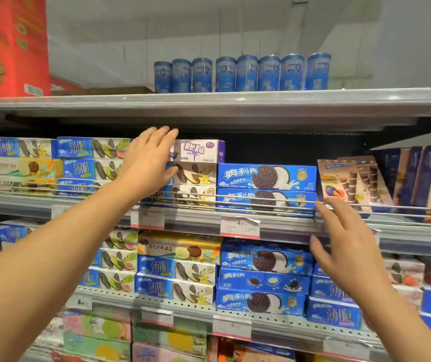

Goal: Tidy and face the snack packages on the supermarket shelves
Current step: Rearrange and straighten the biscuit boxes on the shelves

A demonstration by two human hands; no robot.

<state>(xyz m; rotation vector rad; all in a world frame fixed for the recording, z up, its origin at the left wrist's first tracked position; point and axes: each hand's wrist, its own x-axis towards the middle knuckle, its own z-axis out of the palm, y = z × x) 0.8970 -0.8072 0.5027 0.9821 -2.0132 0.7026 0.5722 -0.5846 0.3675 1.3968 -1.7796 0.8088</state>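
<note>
Supermarket shelf (209, 220), cookie boxes (266, 177) lengthwise, faces outward

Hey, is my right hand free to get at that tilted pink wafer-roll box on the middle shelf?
Probably yes. The right hand is open, holds nothing, and hovers just below the tilted pink box. Only the wire rail crosses the box's lower front; its upper part stands clear above it.

Both bare arms reach forward, the left hand (149, 163) raised higher with fingers straight, the right hand (345, 239) lower with fingers spread.
</note>
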